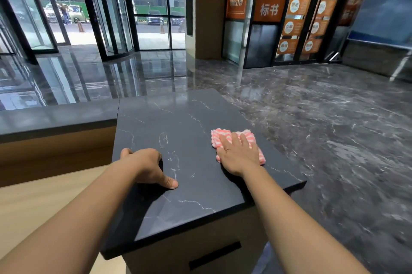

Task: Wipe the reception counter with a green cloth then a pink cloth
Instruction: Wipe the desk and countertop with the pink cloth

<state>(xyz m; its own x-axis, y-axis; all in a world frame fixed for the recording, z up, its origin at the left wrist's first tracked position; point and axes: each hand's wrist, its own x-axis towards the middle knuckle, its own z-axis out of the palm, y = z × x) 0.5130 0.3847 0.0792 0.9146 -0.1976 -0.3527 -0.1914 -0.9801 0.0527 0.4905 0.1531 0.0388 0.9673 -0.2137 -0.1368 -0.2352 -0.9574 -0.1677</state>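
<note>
The reception counter (178, 122) has a dark marble top with thin white veins. A pink-and-white striped cloth (219, 136) lies near its right edge. My right hand (235, 155) presses flat on the cloth with straight, spread fingers. My left hand (146, 166) rests on the left part of the top, fingers curled under and thumb stretched out on the surface, holding nothing. No green cloth is in view.
A lower dark ledge (55, 115) adjoins the counter on the left, above a wooden desk surface (44, 202). The counter's right edge drops to a glossy marble floor (334, 129). Glass doors and orange signs stand beyond.
</note>
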